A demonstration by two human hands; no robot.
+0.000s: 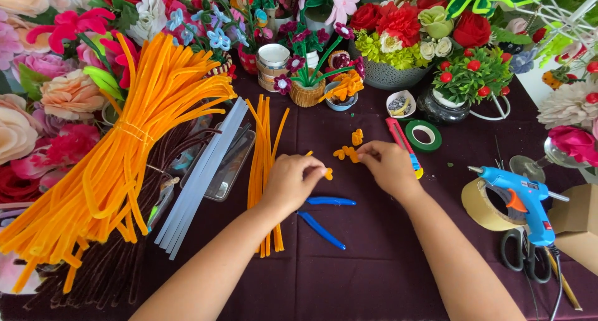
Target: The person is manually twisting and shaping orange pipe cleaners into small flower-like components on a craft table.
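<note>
Head camera looks down on a dark purple tablecloth [374,259] crowded with craft supplies. Both forearms reach in from the bottom edge, and the hands meet near the middle of the table. The left hand [291,183] is curled, its fingertips pinched on a small orange curl of pipe cleaner [328,173] that pokes out on its right side. The right hand [389,165] is also curled, its thumb and fingers pressed onto a little cluster of orange loops [347,153] lying on the cloth just beside the left hand's piece; one more orange loop [357,136] sits slightly farther back, apart from the fingers. Just under the left hand lie blue-handled pliers [325,215], handles spread. Left of that hand, a loose row of straight orange pipe cleaners [263,153] runs up the table, and beyond it a clear plastic tray [227,168] and a bunch of pale glue sticks [202,178]. A big tied bundle of orange pipe cleaners [124,153] fills the left side. Near the right hand are a red and yellow box cutter [403,145] and a roll of green tape [423,135]. A blue glue gun [522,199] rests on a roll of brown tape [483,206] at the right, with black scissors [526,255] below it. Artificial flowers [398,22] line the back edge.
</note>
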